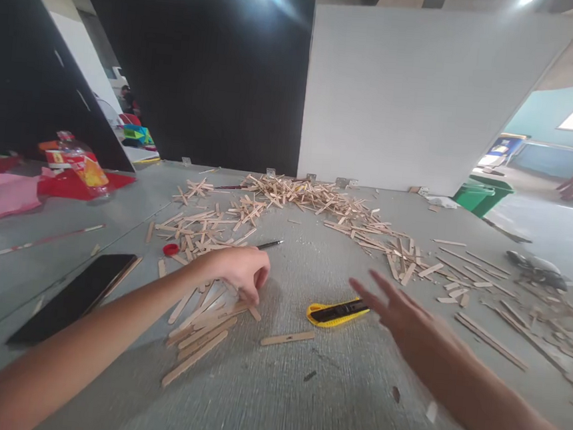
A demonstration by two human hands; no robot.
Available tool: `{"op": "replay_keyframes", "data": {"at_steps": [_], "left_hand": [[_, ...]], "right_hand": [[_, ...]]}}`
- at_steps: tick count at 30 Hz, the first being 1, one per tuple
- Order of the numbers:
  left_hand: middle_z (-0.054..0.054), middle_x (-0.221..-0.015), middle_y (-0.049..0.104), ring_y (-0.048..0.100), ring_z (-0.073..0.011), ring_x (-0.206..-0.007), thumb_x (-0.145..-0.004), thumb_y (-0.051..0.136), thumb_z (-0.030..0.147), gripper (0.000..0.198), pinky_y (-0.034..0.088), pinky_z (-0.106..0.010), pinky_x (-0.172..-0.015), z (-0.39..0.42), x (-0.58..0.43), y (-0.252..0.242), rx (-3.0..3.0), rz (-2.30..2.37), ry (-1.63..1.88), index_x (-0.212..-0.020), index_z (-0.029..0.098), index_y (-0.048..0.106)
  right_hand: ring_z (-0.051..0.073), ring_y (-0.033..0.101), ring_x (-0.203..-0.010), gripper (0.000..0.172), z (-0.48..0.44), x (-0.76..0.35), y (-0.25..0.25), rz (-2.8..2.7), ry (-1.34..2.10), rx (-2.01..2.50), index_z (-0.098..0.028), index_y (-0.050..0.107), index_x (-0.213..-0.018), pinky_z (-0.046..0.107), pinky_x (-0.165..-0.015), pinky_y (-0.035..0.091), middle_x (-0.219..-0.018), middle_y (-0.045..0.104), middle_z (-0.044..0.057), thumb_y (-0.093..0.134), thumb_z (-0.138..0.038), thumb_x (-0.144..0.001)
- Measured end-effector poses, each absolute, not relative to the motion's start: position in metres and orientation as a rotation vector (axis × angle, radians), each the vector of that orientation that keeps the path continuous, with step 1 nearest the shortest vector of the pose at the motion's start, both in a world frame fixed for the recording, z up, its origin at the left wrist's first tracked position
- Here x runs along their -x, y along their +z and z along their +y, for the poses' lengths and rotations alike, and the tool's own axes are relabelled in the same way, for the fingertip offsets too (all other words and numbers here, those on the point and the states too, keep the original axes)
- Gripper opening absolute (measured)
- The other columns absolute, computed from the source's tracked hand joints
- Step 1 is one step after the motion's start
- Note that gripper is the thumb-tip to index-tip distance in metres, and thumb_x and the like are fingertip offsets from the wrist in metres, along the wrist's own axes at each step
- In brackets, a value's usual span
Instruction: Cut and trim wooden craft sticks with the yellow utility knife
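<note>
My left hand (247, 270) is closed, its fingertips pinched down at the right end of a small pile of wooden sticks (206, 332); a short stick end shows under the fingertips. My right hand (392, 303), slightly blurred, is spread with nothing held, its fingers beside the right end of a yellow and black utility knife (335, 312). Between the two hands, nearer to me, a single wooden stick (288, 339) lies flat on the grey table (280, 402). A dark pen (270, 244) points out from behind my left hand.
Many loose sticks (313, 196) form an arc across the back. At left are a dark phone (73, 297), a red ring (170, 250), a plastic bottle (87, 167) and pink paper (14, 196). Thin strips (491, 341) lie right. Black and white panels (427, 100) stand behind.
</note>
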State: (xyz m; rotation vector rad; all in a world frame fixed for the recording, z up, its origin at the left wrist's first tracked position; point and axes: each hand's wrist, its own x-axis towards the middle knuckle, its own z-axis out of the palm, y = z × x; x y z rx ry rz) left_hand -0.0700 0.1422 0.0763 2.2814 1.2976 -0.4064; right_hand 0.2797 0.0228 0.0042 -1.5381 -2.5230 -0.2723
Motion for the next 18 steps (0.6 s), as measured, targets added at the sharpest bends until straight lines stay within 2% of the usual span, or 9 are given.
{"op": "replay_keyframes", "data": {"at_steps": [1, 2, 4, 6, 9, 11, 14, 16, 18], "left_hand": [[0.0, -0.072, 0.073, 0.065, -0.0194, -0.066, -0.064, 0.088, 0.03, 0.021, 0.039, -0.027, -0.055, 0.142, 0.067, 0.074, -2.271, 1.259, -0.414, -0.071, 0.022, 0.07], [0.0, -0.072, 0.074, 0.066, -0.0193, -0.066, -0.067, 0.087, 0.031, 0.019, 0.039, -0.026, -0.055, 0.142, 0.064, 0.073, -2.259, 1.224, -0.423, -0.072, 0.022, 0.07], [0.0, -0.073, 0.075, 0.068, -0.0192, -0.067, -0.07, 0.084, 0.031, 0.016, 0.041, -0.026, -0.056, 0.143, 0.063, 0.073, -2.229, 1.161, -0.442, -0.075, 0.022, 0.072], [0.0, -0.077, 0.077, 0.07, -0.0196, -0.072, -0.07, 0.085, 0.032, 0.017, 0.044, -0.026, -0.06, 0.144, 0.066, 0.076, -2.194, 1.101, -0.468, -0.08, 0.023, 0.074], [-0.002, -0.081, 0.078, 0.071, -0.0217, -0.075, -0.063, 0.091, 0.034, 0.027, 0.045, -0.026, -0.062, 0.145, 0.072, 0.082, -2.16, 1.066, -0.514, -0.083, 0.023, 0.076], [-0.004, -0.079, 0.077, 0.07, -0.0228, -0.073, -0.069, 0.087, 0.039, 0.024, 0.043, -0.028, -0.06, 0.142, 0.07, 0.083, -2.181, 1.107, -0.497, -0.082, 0.023, 0.075], [-0.005, -0.082, 0.075, 0.069, -0.0253, -0.082, -0.075, 0.083, 0.05, 0.028, 0.042, -0.028, -0.061, 0.128, 0.058, 0.08, -2.231, 1.148, -0.44, -0.083, 0.024, 0.073], [-0.004, -0.083, 0.073, 0.068, -0.0273, -0.089, -0.066, 0.09, 0.05, 0.034, 0.041, -0.028, -0.061, 0.113, 0.049, 0.075, -2.245, 1.161, -0.448, -0.08, 0.025, 0.071], [-0.004, -0.087, 0.071, 0.067, -0.0265, -0.087, -0.066, 0.091, 0.045, 0.033, 0.04, -0.029, -0.061, 0.1, 0.041, 0.071, -2.233, 1.18, -0.487, -0.08, 0.025, 0.07]], "right_hand": [[0.028, 0.07, -0.119, 0.077, 0.025, -0.274, 0.0, -2.586, -0.281, 1.44, -0.024, 0.057, -0.148, 0.035, -0.082, 0.06, -0.142, 0.067, 0.014, 0.042, 0.008, -0.081], [0.027, 0.071, -0.114, 0.073, 0.027, -0.27, -0.003, -2.634, -0.269, 1.377, -0.021, 0.057, -0.147, 0.035, -0.081, 0.061, -0.137, 0.069, 0.015, 0.04, 0.008, -0.082], [0.025, 0.073, -0.098, 0.054, 0.03, -0.267, -0.004, -2.668, -0.211, 1.362, -0.017, 0.067, -0.132, 0.034, -0.075, 0.06, -0.116, 0.075, 0.014, 0.041, 0.005, -0.089], [0.023, 0.071, -0.087, 0.039, 0.031, -0.268, 0.002, -2.669, -0.132, 1.404, -0.017, 0.072, -0.114, 0.032, -0.072, 0.057, -0.099, 0.074, 0.01, 0.046, 0.001, -0.092], [0.022, 0.069, -0.089, 0.039, 0.027, -0.271, 0.019, -2.706, -0.139, 1.415, -0.016, 0.071, -0.107, 0.031, -0.072, 0.053, -0.101, 0.072, 0.01, 0.045, 0.004, -0.088], [0.022, 0.067, -0.085, 0.038, 0.023, -0.272, 0.031, -2.755, -0.144, 1.405, -0.017, 0.069, -0.102, 0.032, -0.071, 0.051, -0.098, 0.071, 0.008, 0.045, 0.007, -0.085], [0.022, 0.065, -0.085, 0.038, 0.018, -0.274, 0.044, -2.745, -0.147, 1.449, -0.019, 0.065, -0.101, 0.032, -0.072, 0.049, -0.097, 0.068, 0.006, 0.047, 0.008, -0.081], [0.021, 0.065, -0.085, 0.04, 0.016, -0.277, 0.049, -2.708, -0.147, 1.498, -0.021, 0.063, -0.099, 0.031, -0.071, 0.047, -0.096, 0.068, 0.005, 0.045, 0.009, -0.08], [0.018, 0.064, -0.079, 0.041, 0.017, -0.281, 0.051, -2.626, -0.102, 1.538, -0.023, 0.063, -0.093, 0.03, -0.068, 0.046, -0.091, 0.068, 0.002, 0.042, 0.009, -0.08]]}}
